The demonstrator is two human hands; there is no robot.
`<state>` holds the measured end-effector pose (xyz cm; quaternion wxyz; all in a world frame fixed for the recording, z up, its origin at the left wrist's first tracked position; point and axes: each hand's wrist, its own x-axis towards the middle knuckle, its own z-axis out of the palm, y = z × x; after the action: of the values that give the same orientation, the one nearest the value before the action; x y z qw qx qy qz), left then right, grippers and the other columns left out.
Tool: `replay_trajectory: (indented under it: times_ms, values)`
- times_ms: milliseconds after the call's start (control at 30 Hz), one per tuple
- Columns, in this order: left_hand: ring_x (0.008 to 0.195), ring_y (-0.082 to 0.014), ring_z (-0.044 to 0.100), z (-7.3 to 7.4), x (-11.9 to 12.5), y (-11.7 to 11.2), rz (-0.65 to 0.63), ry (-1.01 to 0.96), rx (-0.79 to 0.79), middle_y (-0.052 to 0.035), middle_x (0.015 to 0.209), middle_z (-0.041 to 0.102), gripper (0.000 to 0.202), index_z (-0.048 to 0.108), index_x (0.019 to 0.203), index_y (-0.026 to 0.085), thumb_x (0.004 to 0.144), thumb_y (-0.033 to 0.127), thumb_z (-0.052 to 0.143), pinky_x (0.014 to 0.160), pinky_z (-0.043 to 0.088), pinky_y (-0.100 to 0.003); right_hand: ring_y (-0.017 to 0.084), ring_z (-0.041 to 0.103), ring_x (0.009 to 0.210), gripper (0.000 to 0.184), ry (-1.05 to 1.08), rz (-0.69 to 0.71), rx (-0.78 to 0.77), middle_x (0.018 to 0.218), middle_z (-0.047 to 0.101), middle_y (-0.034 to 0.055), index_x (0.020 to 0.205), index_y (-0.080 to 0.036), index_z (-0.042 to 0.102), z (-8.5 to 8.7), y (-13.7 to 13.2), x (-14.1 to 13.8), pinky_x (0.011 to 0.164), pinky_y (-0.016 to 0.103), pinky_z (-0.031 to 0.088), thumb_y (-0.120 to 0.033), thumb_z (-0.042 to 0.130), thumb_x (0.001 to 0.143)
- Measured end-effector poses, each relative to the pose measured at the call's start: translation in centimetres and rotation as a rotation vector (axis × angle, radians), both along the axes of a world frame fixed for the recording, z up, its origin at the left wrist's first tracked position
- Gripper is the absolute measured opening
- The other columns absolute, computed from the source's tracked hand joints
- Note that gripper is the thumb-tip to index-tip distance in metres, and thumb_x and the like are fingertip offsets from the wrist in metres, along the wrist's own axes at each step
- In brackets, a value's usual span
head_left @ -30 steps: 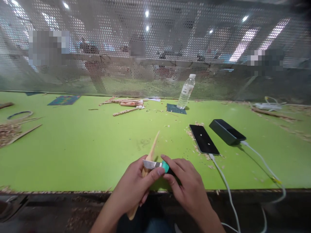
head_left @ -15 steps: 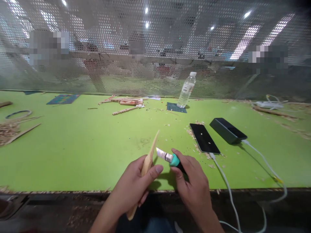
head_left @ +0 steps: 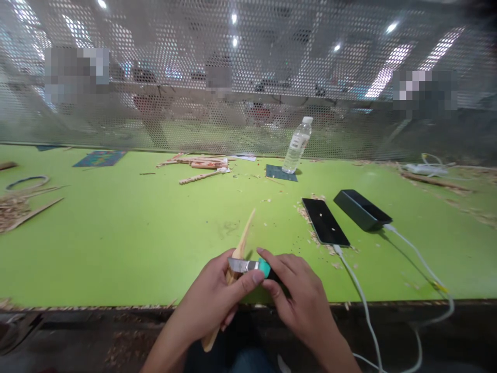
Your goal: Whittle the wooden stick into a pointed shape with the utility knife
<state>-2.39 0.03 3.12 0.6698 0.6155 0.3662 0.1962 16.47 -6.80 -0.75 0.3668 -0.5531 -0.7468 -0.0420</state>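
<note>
My left hand [head_left: 212, 290] is closed around a pale carved wooden stick [head_left: 244, 235], whose tapered tip points up and away over the table. Its lower end sticks out below my palm, past the table's front edge. In my right hand [head_left: 301, 290] is a utility knife [head_left: 264, 267] with a teal and black handle. The knife's blade [head_left: 237, 264] lies across the stick, just above where my left hand grips it. My left thumb rests close against the knife's front end. Part of the handle is hidden by my right fingers.
On the green table [head_left: 135, 248], a phone [head_left: 325, 221] and a dark power bank [head_left: 363, 210] lie at right with white cables. Behind them a water bottle [head_left: 297, 146] stands on a dark sheet. Carved sticks [head_left: 204, 177] and wood shavings [head_left: 13, 210] lie around. A perforated screen [head_left: 186, 119] closes the back.
My right hand has moved left and slightly down, bringing the knife blade from beside the stick onto it. My left hand and the stick have hardly moved.
</note>
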Motion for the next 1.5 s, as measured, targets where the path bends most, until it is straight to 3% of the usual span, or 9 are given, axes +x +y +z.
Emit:
replay_trajectory:
  times_ms: [500, 800, 967, 1100, 1267, 1500]
  values:
    - [0.032, -0.0056, 0.034, 0.22, 0.33, -0.03, 0.024, 0.058, 0.032, 0.0129, 0.043, 0.04, 0.041, 0.05, 0.086, 0.022, 0.096, 0.06, 0.06, 0.031, 0.025, -0.013, 0.023, 0.059, 0.091, 0.039, -0.026, -0.069, 0.077, 0.101, 0.069, 0.0086, 0.142, -0.016, 0.058, -0.62, 0.06, -0.45, 0.081, 0.037, 0.044, -0.035, 0.051, 0.108]
    - [0.033, -0.0067, 0.038, -0.32, 0.38, -0.31, 0.091, 0.08, 0.042, 0.0111, 0.048, 0.044, 0.05, 0.054, 0.09, 0.022, 0.092, 0.071, 0.058, 0.031, 0.028, -0.015, 0.022, 0.061, 0.093, 0.038, 0.045, -0.146, 0.147, 0.104, 0.07, 0.0082, 0.142, -0.018, 0.057, -0.83, 0.02, -0.52, 0.083, 0.036, 0.045, -0.031, 0.054, 0.107]
    - [0.032, -0.0067, 0.037, -0.08, 0.33, 0.05, 0.085, 0.072, 0.007, 0.0118, 0.047, 0.042, 0.047, 0.052, 0.091, 0.022, 0.09, 0.068, 0.063, 0.03, 0.028, -0.014, 0.023, 0.062, 0.097, 0.035, 0.085, -0.218, 0.177, 0.108, 0.071, 0.0096, 0.14, -0.018, 0.058, -0.93, 0.04, -0.39, 0.084, 0.035, 0.046, -0.032, 0.052, 0.108]
    - [0.033, -0.0065, 0.037, 0.08, 0.33, 0.03, 0.067, 0.047, 0.006, 0.0122, 0.048, 0.043, 0.047, 0.055, 0.098, 0.021, 0.089, 0.065, 0.067, 0.031, 0.029, -0.014, 0.023, 0.062, 0.093, 0.037, 0.032, -0.17, 0.136, 0.105, 0.071, 0.009, 0.141, -0.017, 0.057, -0.73, 0.02, -0.28, 0.081, 0.035, 0.046, -0.033, 0.05, 0.108]
    - [0.034, -0.0064, 0.038, -0.34, 0.25, -0.03, 0.054, 0.02, 0.014, 0.0127, 0.048, 0.044, 0.044, 0.051, 0.093, 0.022, 0.088, 0.061, 0.071, 0.032, 0.029, -0.014, 0.023, 0.062, 0.088, 0.039, -0.027, -0.068, 0.021, 0.101, 0.071, 0.0072, 0.143, -0.02, 0.057, -0.41, -0.21, -0.24, 0.077, 0.036, 0.046, -0.037, 0.047, 0.109]
    - [0.034, -0.0065, 0.038, -0.37, 0.42, -0.37, 0.091, 0.086, 0.079, 0.0114, 0.047, 0.044, 0.045, 0.055, 0.091, 0.02, 0.094, 0.065, 0.061, 0.033, 0.028, -0.015, 0.023, 0.063, 0.089, 0.038, -0.029, -0.12, 0.093, 0.099, 0.071, 0.0077, 0.14, -0.019, 0.06, -0.53, 0.01, -0.6, 0.078, 0.036, 0.046, -0.037, 0.048, 0.109]
